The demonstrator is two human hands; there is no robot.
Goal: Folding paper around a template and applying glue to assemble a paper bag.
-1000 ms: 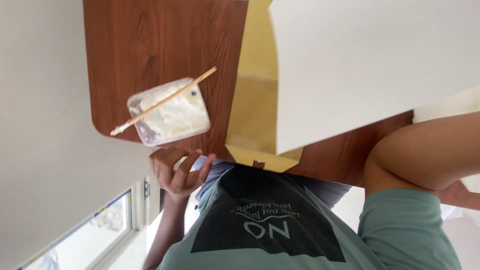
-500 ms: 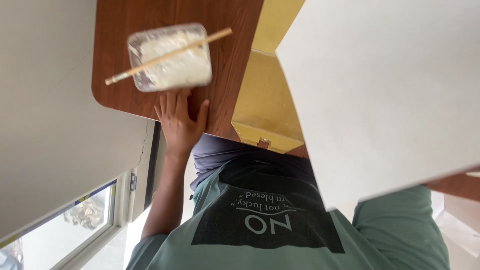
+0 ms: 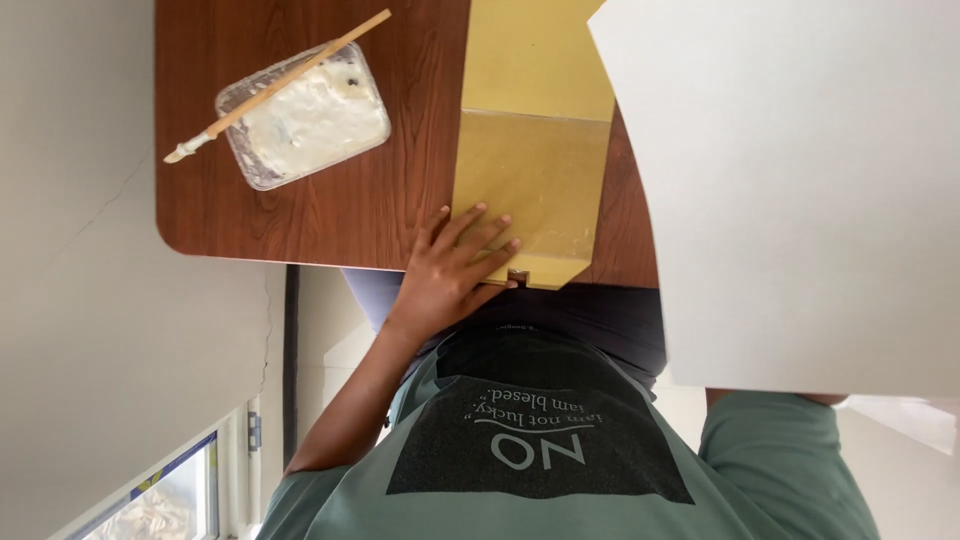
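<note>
Resting flat on the near edge of a mustard-yellow folded paper sheet (image 3: 535, 120), the left hand (image 3: 450, 270) lies palm down with fingers spread and straight, pressing rather than gripping. The yellow sheet lies on the dark reddish-brown wooden table (image 3: 300, 220), its lower part slightly glossy and its near edge hanging just over the table's rim by the person's lap. A large plain white sheet of stiff paper (image 3: 800, 200) is lifted close to the camera on the right and covers much of the view; the right hand is hidden behind it, so I cannot tell whether that hand is closed on the sheet or not. Well apart to the left stands a clear rectangular plastic tub of white paste (image 3: 305, 120), with a thin wooden stick brush (image 3: 280, 85) laid across its rim.

The yellow sheet looks light, thin and easily creased, likely to slide on the smooth wood unless held down with a flat palm; the overhanging near edge seems the easiest place to pinch. The white sheet looks stiffer but floppy at that size, best held by an edge
</note>
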